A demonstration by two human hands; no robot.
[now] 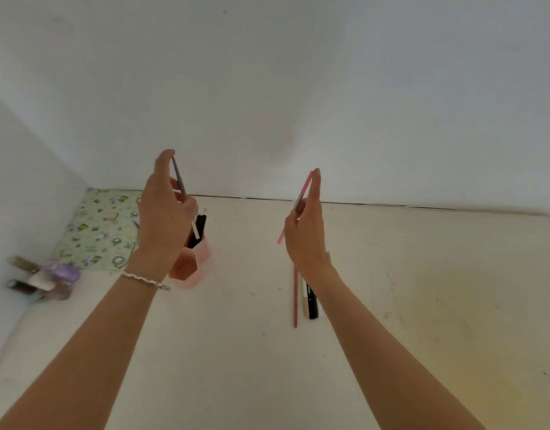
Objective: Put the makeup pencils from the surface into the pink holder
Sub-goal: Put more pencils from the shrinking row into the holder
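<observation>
On the surface [422, 305], loose pencils [309, 301] (three or so) lie near the right hand [307, 234], while the pink holder [196, 262] already has dark pencils [199, 226] in it: partway done, I judge. The left hand [165, 218] pinches a grey pencil [178, 175] above the holder; the right pinches a pink pencil [304, 187], well apart.

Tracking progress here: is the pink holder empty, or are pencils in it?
Not empty: dark pencils stick up out of the pink holder, and the left hand holds a grey pencil over it.
</observation>
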